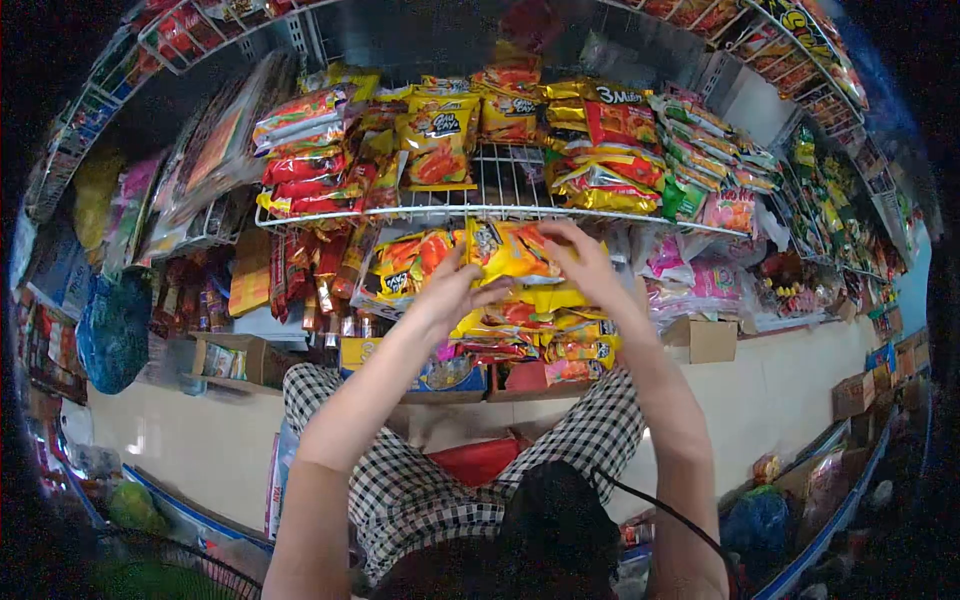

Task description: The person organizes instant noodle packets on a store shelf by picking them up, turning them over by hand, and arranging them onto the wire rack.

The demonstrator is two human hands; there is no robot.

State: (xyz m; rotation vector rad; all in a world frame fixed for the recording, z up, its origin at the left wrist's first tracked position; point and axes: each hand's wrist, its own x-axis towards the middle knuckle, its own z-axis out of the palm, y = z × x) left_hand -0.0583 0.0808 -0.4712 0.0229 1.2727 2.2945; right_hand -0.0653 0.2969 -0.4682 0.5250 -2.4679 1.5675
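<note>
A yellow and orange noodle packet [518, 250] lies just below the front edge of the wire shelf [400, 212]. At its left side is my left hand [455, 290], fingers apart and partly touching the packets. My right hand [580, 262] rests its spread fingers on the packet's right side. Another yellow packet [415, 255] is to the left of my left hand. More packets [520, 325] are piled under both hands, above my knees. On the shelf a yellow packet [438, 140] leans upright beside a bare patch of wire.
Stacks of red packets [310, 165] and green-white packets [705, 145] stand on the shelf's left and right. Open cardboard boxes [245, 360] [705, 338] sit below. A blue bag [113, 330] hangs at the left. Tiled floor [750, 400] shows at both sides.
</note>
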